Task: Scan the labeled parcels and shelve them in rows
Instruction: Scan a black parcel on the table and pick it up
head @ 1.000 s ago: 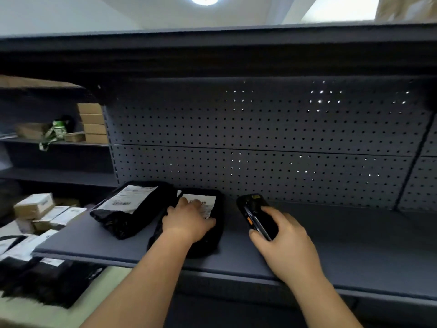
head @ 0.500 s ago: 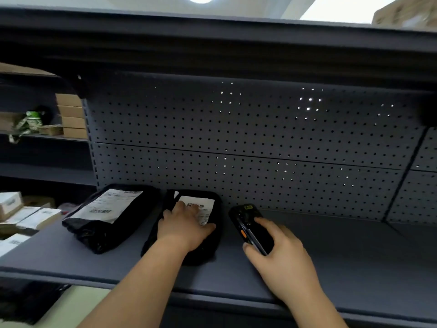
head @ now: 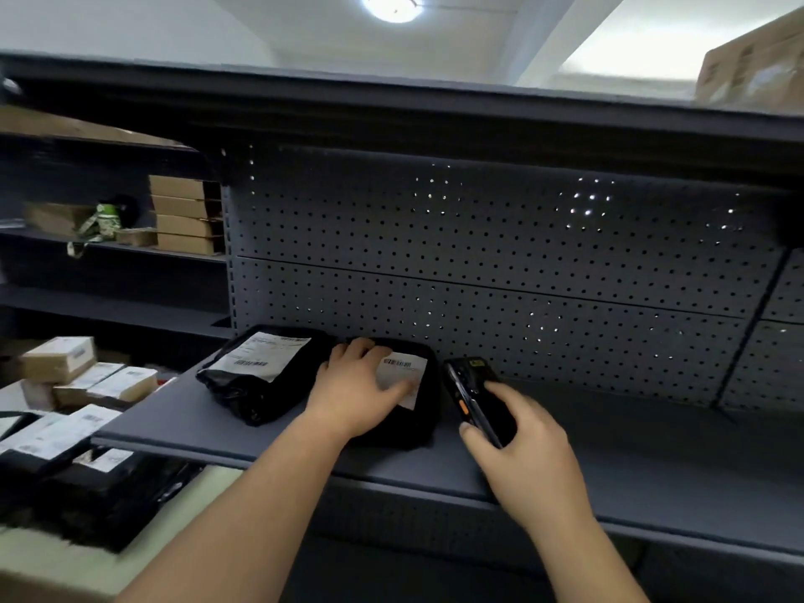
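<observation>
Two black parcels with white barcode labels; dark grey shelf, dotted pegboard; black scanner, orange button.

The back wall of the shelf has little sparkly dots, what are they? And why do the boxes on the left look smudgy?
Head view: light shines through the holes of the pegboard; the ceiling lamp glares white; the boxes at the frame's left edge are blurred.

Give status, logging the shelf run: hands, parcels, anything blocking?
Left hand flat on second parcel. Right hand grips scanner. First parcel alongside, shelf rightward free.
</observation>
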Demonstrator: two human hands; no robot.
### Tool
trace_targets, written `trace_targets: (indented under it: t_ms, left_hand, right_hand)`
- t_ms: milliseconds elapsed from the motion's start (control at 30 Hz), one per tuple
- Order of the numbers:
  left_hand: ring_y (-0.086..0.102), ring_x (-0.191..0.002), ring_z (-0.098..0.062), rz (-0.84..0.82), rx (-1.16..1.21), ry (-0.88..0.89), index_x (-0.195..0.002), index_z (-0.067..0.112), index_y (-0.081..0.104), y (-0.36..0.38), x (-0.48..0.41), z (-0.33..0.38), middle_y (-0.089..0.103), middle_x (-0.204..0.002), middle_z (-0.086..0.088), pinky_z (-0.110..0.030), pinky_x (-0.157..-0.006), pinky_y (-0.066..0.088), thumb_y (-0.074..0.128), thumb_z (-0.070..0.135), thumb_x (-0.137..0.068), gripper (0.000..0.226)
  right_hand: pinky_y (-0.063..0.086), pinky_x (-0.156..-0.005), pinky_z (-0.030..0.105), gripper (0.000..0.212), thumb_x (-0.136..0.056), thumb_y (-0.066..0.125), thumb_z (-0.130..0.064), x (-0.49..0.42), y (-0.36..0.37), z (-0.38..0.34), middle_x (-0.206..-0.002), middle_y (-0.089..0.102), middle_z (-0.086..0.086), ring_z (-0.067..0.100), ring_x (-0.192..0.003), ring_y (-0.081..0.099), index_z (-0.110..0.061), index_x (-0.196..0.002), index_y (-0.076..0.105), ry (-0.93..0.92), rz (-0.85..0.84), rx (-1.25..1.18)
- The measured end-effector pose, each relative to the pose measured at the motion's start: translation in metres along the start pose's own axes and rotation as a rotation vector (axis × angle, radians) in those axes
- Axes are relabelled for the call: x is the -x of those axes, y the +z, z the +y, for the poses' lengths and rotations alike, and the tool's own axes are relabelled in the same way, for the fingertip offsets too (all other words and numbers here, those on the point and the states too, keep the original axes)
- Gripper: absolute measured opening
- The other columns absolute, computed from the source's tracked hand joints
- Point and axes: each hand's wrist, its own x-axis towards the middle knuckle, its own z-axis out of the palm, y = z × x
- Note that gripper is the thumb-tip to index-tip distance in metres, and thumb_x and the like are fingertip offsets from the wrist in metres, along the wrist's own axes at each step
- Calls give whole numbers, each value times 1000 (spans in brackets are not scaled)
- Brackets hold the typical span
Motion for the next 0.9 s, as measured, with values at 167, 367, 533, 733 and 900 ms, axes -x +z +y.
trace_targets:
  t_ms: [167,367,533,733,900]
  left_hand:
    - [38,-133,-16,225,80,229,-133,24,57,-49,63,-58,46,-142,7,-41,-110,37,44,69,-85,67]
    - [41,-132,-12,276,120,245,-133,24,57,-110,174,-179,49,-138,8,-38,-110,38,48,63,-88,60]
    - [41,-129,-8,274,56,106,-134,24,56,-167,249,-293,51,-137,9,-30,-109,34,45,64,-86,63]
    - [42,-132,-12,289,23,-29,-136,26,55,-204,288,-417,49,-140,9,-44,-109,40,47,64,-85,64]
    - [38,-134,-9,271,-27,-145,-139,29,50,-214,290,-512,45,-143,13,-42,-110,38,46,64,-86,64]
  right_hand:
    - [43,-86,26,55,-84,66,-50,45,12,-63,-121,50,-22,1,-105,46,-42,-135,48,-66,11,10]
    - [44,-93,29,56,-81,68,-49,125,91,-172,-128,51,-22,5,-116,50,-42,-134,51,-115,-5,-66]
    - [44,-93,29,55,-81,69,-45,173,174,-265,-129,53,-18,8,-118,50,-42,-134,52,-127,-135,-101]
    - [46,-96,32,57,-81,66,-49,189,273,-352,-131,50,-20,8,-119,49,-45,-135,48,-185,-261,-124]
    - [45,-90,28,57,-82,66,-50,179,369,-395,-124,51,-22,6,-113,50,-45,-136,47,-210,-340,-160]
